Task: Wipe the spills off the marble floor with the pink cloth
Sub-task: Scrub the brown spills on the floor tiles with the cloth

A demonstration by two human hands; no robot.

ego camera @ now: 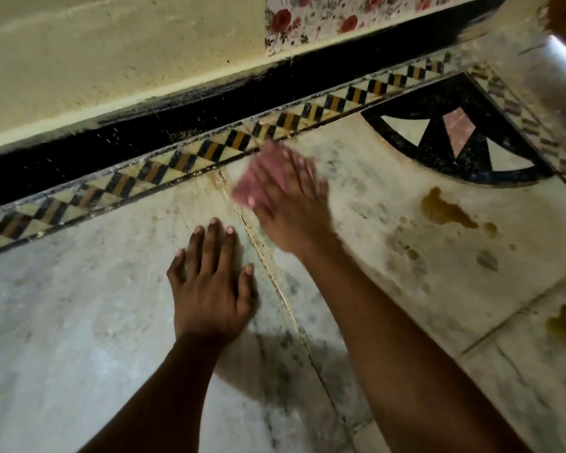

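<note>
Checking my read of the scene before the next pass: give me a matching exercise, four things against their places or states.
Things:
1. left hand
2. right hand
3. pink cloth
4. brown spill

States:
A. under a blurred hand
B. unwiped, near the black inlay
C. flat on the marble, fingers spread
D. pressing the cloth by the checkered border

Pairs: 1-C, 2-D, 3-A, 4-B

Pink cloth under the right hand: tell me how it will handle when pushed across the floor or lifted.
The pink cloth looks soft and floppy, bunching under the right hand, so it would probably drape if lifted. It seems thin and light. Pushed over the marble floor, it should slide easily, likely dragging once it soaks up the brown spill.
</note>
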